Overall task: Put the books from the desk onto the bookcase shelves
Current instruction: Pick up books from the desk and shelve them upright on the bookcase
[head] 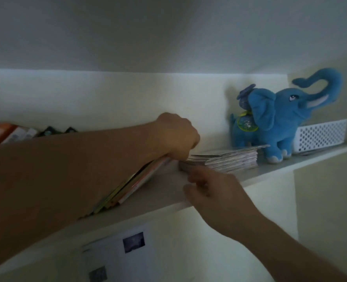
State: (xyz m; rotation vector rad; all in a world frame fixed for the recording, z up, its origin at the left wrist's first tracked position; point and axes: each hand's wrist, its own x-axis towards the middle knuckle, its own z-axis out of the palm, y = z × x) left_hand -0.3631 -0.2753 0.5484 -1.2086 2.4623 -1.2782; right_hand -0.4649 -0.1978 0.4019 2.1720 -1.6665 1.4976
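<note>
the leaning books (132,184) rest on the white shelf (290,169), just left of a flat stack of thin books (225,158). the left hand (175,137) is curled over the top edge of the leaning books, fingers bent around it. the right hand (211,190) reaches at the stack's near left corner; its blurred fingers look loosely bent, grip unclear. right of the stack stand a blue plush elephant (280,119) and a white perforated basket (321,136).

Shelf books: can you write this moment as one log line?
left hand: holds leaning books | right hand: open, near flat stack | shelf
</note>
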